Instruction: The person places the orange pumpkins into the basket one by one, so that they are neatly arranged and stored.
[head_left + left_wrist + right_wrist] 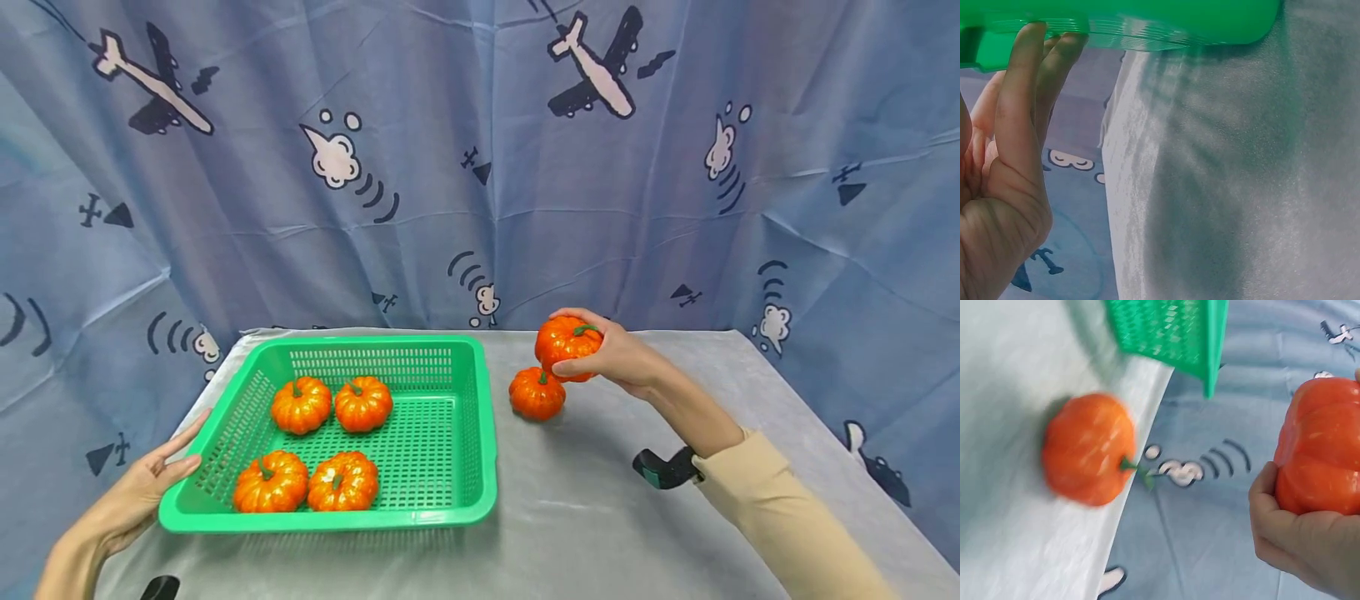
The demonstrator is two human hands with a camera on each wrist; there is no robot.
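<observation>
My right hand (611, 354) grips a small orange pumpkin (564, 342) above the grey table, right of the green basket (480, 433). The wrist view shows that pumpkin (1322, 459) held in the palm (1300, 544). A second pumpkin (536, 393) sits on the cloth just below it, blurred in the wrist view (1088, 450). Several pumpkins (300, 404) lie inside the basket. My left hand (146, 487) rests with straight fingers against the basket's near left corner; its fingertips (1035, 56) touch the green rim (1147, 19).
A blue curtain (480, 167) printed with planes hangs behind and around the table. A grey cloth (600, 517) covers the tabletop. The basket's corner (1210, 344) shows in the right wrist view. Black wrist-camera mounts (663, 468) sit on both forearms.
</observation>
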